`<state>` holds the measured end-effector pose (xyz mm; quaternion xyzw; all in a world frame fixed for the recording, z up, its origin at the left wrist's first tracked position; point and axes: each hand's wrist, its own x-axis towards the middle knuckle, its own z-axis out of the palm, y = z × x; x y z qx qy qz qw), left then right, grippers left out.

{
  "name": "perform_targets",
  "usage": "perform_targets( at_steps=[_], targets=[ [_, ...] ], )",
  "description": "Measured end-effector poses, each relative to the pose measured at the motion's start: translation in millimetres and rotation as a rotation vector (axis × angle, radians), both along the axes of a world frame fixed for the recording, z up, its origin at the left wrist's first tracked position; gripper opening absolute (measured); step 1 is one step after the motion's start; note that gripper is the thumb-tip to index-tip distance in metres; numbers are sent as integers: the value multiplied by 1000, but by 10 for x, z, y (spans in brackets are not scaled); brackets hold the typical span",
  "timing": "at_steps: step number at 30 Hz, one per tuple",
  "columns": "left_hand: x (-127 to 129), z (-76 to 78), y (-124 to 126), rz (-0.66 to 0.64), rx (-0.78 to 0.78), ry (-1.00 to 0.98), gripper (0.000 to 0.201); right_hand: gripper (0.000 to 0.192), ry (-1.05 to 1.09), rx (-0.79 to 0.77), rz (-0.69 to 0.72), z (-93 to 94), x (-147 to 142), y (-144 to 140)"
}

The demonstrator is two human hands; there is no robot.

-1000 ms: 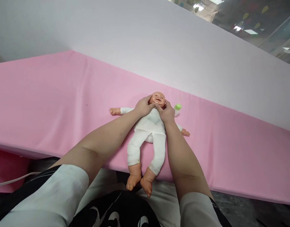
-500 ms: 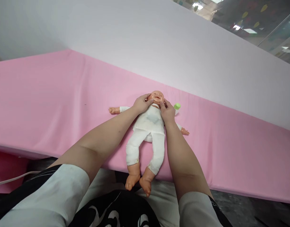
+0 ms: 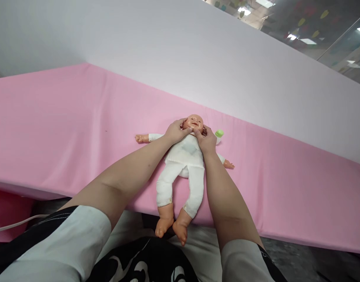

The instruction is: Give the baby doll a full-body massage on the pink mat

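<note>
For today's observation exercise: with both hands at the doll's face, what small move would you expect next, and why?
Probably a gentle thumb stroke outward across the cheeks: the left hand and right hand cup the doll by its chin, fingertips touching the face, while it lies flat on the pink mat.

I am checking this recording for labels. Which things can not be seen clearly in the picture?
Head view, the only one:
- Doll: neck and shoulders are covered by the left hand and right hand.
- Green-capped object: mostly behind the right hand; what it is cannot be told.
- Doll's feet: they hang past the pink mat edge.
- White cable: cut off by the left edge.
</note>
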<state>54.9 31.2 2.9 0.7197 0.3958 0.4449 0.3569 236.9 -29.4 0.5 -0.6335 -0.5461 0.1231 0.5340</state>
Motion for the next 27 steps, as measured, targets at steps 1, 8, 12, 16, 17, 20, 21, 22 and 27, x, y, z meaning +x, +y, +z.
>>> perform_targets(
  at_steps=[1,8,12,16,17,20,21,22,27],
  targets=[
    [1,6,-6,-1,6,-3,70,75,-7,-6,-2,5,-6,0],
    [3,41,-31,17,31,33,63,71,-46,-26,-54,29,-11,-7],
    [-5,7,-6,6,74,41,58,62,-6,-27,-8,32,16,-5],
    [-4,-34,27,4,105,26,52,55,0,-10,0,36,28,-20],
    [-3,-43,36,2,106,18,52,53,-16,0,-2,35,30,-23],
    [-1,-65,61,-12,99,-2,52,48,-73,29,-3,26,35,-28],
    [-1,-72,69,-15,92,-4,53,47,-85,34,-6,23,36,-27],
    [-1,-78,76,-13,82,-5,54,46,-94,37,-13,19,36,-27],
    [6,-90,77,-34,79,-11,58,55,-116,-43,-29,29,17,-29]
  ],
)
